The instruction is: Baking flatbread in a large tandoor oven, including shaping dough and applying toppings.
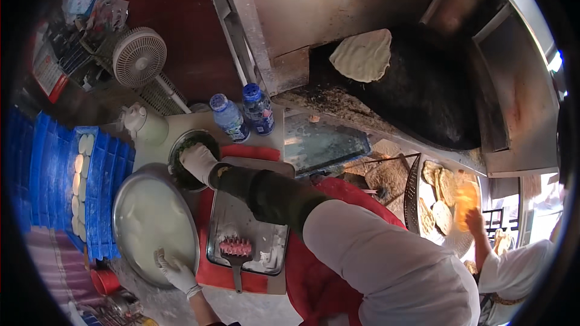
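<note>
My right hand (198, 164), in a white glove, reaches into a round metal bowl (212, 135) of chopped greens (193, 140). Its fingertips are hidden, so I cannot tell whether it grips any. My left hand (176, 274), also gloved, lies open at the near rim of a large round metal basin (192, 217), which holds something pale and smooth. To the right of the basin is a rectangular metal tray (219, 220) with white smears. A dark brush-like tool (237, 274) rests across its near edge, with pink, ground-meat-like stuff (234, 246) on its head.
Two blue-capped bottles (229, 119) stand behind the bowl. Blue crates (60, 169) with pale dough pieces (78, 205) are at left, near a fan (140, 57). A flatbread (362, 55) lies on the black griddle (417, 102). Another person's hand (475, 222) is near cooked flatbreads (443, 217).
</note>
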{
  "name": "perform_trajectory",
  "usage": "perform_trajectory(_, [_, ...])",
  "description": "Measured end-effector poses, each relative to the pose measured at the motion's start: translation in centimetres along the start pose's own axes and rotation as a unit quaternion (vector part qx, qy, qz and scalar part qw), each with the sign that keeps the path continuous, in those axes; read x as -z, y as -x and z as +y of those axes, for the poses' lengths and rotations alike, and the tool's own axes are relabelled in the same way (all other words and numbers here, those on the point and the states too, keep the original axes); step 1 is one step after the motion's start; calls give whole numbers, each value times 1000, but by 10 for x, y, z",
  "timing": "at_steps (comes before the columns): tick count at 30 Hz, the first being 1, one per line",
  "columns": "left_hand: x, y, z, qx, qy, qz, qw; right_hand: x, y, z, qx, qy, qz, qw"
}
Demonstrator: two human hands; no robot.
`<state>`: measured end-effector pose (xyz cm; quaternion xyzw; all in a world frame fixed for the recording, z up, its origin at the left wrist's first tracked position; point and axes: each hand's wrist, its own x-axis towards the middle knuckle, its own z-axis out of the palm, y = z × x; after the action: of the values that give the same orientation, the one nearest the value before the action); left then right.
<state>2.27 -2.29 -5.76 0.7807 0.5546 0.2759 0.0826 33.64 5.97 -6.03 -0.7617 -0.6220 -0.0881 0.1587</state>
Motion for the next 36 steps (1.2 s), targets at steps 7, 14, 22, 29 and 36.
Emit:
perform_trajectory(7, [3, 0, 4, 30, -4, -4, 1000, 15, 16, 19, -49, -293, 71, 952])
perform_trajectory(14, [-1, -1, -13, 29, -21, 7, 999, 167, 128, 215, -64, -555, 162, 813])
perform_trajectory(22, [-3, -3, -23, 38, -61, 33, 997, 204, 144, 439, -265, 33, 122, 956])
perform_trajectory(29, [0, -1, -26, 64, -153, 16, 986, 188, 106, 481, -241, 140, -54, 959])
perform_trajectory(36, [20, 59, 85, -138, -87, -14, 986, 201, 152, 436, -189, 154, -19, 970])
